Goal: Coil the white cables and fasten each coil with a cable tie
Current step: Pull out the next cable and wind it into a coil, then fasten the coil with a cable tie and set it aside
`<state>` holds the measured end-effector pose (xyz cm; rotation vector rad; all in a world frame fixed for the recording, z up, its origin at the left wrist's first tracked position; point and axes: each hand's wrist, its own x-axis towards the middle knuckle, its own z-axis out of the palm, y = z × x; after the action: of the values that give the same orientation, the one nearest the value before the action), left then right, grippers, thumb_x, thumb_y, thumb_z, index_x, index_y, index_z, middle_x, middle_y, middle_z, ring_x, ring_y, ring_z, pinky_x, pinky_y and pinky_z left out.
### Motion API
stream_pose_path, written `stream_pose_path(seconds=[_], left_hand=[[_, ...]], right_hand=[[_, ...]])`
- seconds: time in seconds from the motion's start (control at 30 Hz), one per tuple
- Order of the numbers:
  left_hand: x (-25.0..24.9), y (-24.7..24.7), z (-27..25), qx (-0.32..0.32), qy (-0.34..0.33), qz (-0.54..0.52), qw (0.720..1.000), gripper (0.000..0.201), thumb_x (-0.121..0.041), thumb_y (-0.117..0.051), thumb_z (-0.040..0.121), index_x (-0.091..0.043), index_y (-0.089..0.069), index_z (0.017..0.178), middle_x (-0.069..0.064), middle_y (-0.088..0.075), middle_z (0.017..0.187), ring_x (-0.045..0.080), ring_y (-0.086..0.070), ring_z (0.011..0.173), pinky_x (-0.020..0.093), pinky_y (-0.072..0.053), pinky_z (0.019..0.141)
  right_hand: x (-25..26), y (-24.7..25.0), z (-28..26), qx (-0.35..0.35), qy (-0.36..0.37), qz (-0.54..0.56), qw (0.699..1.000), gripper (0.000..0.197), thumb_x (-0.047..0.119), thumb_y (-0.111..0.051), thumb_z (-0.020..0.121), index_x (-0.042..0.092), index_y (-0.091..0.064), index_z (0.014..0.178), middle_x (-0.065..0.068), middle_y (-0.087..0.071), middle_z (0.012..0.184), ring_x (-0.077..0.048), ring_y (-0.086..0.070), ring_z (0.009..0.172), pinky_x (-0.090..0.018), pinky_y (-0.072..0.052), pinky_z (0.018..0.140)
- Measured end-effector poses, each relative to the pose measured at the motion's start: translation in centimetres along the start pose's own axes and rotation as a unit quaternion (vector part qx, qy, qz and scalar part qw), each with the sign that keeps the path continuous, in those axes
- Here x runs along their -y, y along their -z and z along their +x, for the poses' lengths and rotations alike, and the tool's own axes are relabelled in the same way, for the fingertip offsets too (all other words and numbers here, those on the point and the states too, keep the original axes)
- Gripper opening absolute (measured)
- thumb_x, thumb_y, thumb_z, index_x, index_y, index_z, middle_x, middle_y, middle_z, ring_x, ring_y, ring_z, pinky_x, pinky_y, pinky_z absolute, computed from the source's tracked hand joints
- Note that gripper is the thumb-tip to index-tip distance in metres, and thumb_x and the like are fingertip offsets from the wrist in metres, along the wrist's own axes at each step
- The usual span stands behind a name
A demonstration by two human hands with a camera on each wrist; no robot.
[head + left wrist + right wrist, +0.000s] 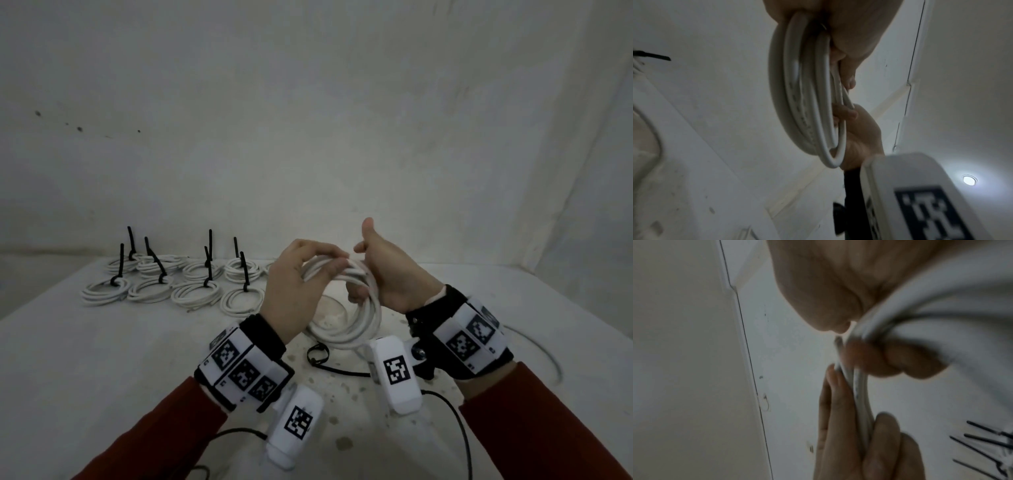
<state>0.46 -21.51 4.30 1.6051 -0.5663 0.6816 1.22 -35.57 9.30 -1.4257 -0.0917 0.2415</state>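
White coil (346, 301): hung in the air at the centre of the head view, above the table (102, 359), held up between both hands.
Left hand (294, 291): at 9 o'clock of the coil; fingers (325, 255) curled over the top strands, thumb beneath, pinching the bundle.
Right hand (394, 277): at 3 o'clock of the coil; fingers wrapped through the ring and closed round its strands, thumb (368, 229) standing free toward 12 o'clock.
Coil against the fingers: top arc ran from the left fingertips straight into the right fist; the lower loop drooped toward 6 o'clock, between the wrists.
Left wrist view: several loops lay side by side, with one cable end (849, 100) poking out beside a fingertip.
Black tie (318, 354): lay looped on the table at 6 o'clock of the coil, apart from it.
Finished coils (178, 284): sat in two rows at 9 to 10 o'clock, each with a black tie tail sticking up.
Loose cable (544, 353): curved on the table at 4 o'clock.
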Motion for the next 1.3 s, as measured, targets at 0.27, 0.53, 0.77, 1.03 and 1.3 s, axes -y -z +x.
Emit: stream_pose_path(seconds=[0.27, 0.53, 0.77, 1.03, 1.3], left_hand=[[0.2, 0.6, 0.3, -0.055, 0.054, -0.066, 0.995, 0.005, -0.014, -0.061, 0.091, -0.017, -0.062, 0.087, -0.009, -0.06, 0.07, 0.003, -0.043, 0.044, 0.015, -0.036, 0.047], [-0.5, 1.2, -0.5, -0.002, 0.102, -0.019, 0.995, 0.004, -0.024, -0.054, 0.095, -0.021, -0.057, 0.095, -0.003, -0.069, 0.083, 0.017, -0.059, 0.048, 0.025, -0.042, 0.04], [0.5, 2.7, -1.5, 0.027, 0.132, -0.013, 0.991, 0.015, -0.02, -0.065, 0.088, -0.014, -0.064, 0.102, 0.007, -0.068, 0.078, 0.018, -0.055, 0.048, 0.026, -0.046, 0.041], [2.8, 3.5, -2.8, 0.071, 0.189, 0.096, 0.975, 0.021, -0.038, -0.067, 0.085, -0.023, -0.061, 0.099, -0.001, -0.068, 0.07, 0.011, -0.06, 0.046, 0.021, -0.047, 0.048], [4.6, 5.1, -3.2, 0.066, 0.166, 0.149, 0.973, 0.014, -0.03, -0.064, 0.088, -0.021, -0.06, 0.099, 0.001, -0.068, 0.073, 0.01, -0.059, 0.044, 0.021, -0.045, 0.045]], right_hand=[[-3.6, -0.3, -1.7, 0.004, 0.271, -0.141, 0.952, 0.031, 0.03, -0.055, 0.093, 0.019, -0.045, 0.12, -0.009, -0.064, 0.085, -0.022, -0.058, 0.058, -0.031, -0.052, 0.058], [-5.3, -1.6, -0.8, -0.082, 0.339, -0.157, 0.924, 0.011, 0.026, -0.054, 0.097, 0.017, -0.048, 0.095, 0.008, -0.06, 0.065, -0.018, -0.047, 0.041, -0.029, -0.044, 0.042], [-6.9, -2.0, 0.9, -0.062, 0.289, -0.128, 0.947, 0.021, 0.021, -0.056, 0.096, 0.016, -0.043, 0.081, 0.001, -0.064, 0.065, -0.015, -0.041, 0.038, -0.028, -0.041, 0.042], [-9.4, -1.5, 2.1, -0.007, 0.203, -0.144, 0.968, 0.018, 0.017, -0.055, 0.097, 0.009, -0.043, 0.086, 0.006, -0.063, 0.053, -0.017, -0.047, 0.038, -0.033, -0.042, 0.048], [-9.7, -1.2, 3.5, 0.021, 0.169, -0.23, 0.958, 0.019, 0.029, -0.053, 0.098, 0.011, -0.055, 0.093, -0.007, -0.07, 0.086, -0.027, -0.063, 0.064, -0.037, -0.053, 0.058]])
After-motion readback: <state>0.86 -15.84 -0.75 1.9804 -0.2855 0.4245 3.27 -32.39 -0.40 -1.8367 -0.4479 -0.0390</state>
